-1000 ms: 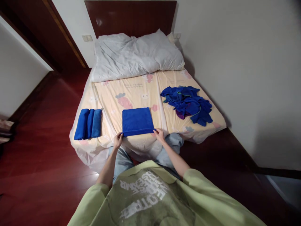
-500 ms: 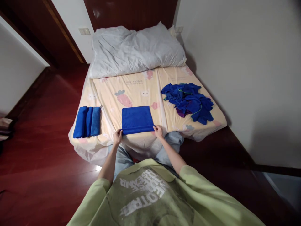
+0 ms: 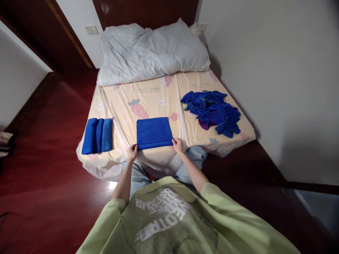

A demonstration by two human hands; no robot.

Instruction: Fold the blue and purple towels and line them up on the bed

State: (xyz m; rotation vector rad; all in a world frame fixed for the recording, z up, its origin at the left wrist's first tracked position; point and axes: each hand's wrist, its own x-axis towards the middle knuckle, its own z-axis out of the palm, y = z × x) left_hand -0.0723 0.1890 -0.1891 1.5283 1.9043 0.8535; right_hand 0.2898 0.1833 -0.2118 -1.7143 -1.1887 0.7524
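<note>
In front of me a blue towel (image 3: 154, 131) lies on the bed, its near edge turned over into a narrow strip. My left hand (image 3: 132, 152) pinches the near left corner of that strip. At the near right corner, my right hand (image 3: 177, 145) grips the other end between thumb and fingers. Left of it lie three rolled blue towels (image 3: 98, 135) side by side. A loose heap of blue towels (image 3: 212, 111), some with green edging and one purple piece, is on the right side of the bed.
The bed (image 3: 156, 95) has a pale sheet with carrot prints. A grey-white quilt or pillow (image 3: 153, 53) lies across its head end. A white wall (image 3: 270, 81) runs along the right, and dark red floor (image 3: 53, 148) shows on the left.
Both hands stay on the towel's near corners and have barely moved. The view has shifted a little. Nothing has been let go.
</note>
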